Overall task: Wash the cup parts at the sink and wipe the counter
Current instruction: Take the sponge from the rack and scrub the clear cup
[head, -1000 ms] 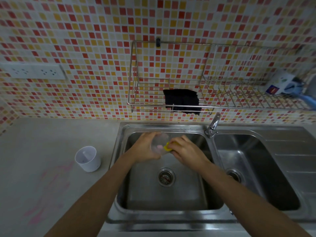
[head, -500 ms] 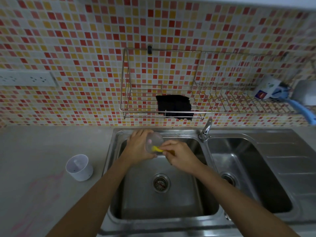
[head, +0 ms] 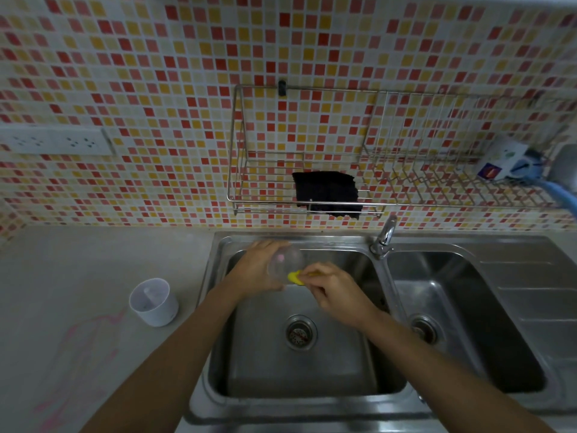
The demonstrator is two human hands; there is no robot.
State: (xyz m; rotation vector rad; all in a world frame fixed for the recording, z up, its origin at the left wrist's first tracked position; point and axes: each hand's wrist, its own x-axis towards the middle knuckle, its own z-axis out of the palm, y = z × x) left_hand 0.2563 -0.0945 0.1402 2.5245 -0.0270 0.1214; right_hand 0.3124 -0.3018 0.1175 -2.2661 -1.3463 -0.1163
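Over the left basin of the steel sink point(head: 218, 354), my left hand point(head: 254, 265) grips a clear plastic cup part point(head: 285, 262) tilted on its side. My right hand point(head: 335, 290) pinches a yellow sponge point(head: 294, 277) and presses it against the cup part's rim. A white cup part point(head: 154, 302) stands upright on the grey counter point(head: 93, 267), left of the sink. Pink smears point(head: 84, 348) mark the counter in front of it.
The faucet point(head: 384, 235) stands between the two basins. A wire rack point(head: 312, 201) on the tiled wall holds a black cloth point(head: 326, 193), with a blue-and-white item point(head: 512, 165) at its right end. A wall socket point(head: 56, 141) is at the left. A draining board point(head: 537, 292) lies far right.
The view has shifted so the sink appears lower and further right. Both hands stay together over the left basin, the sponge rubbing at the clear cup part's rim.
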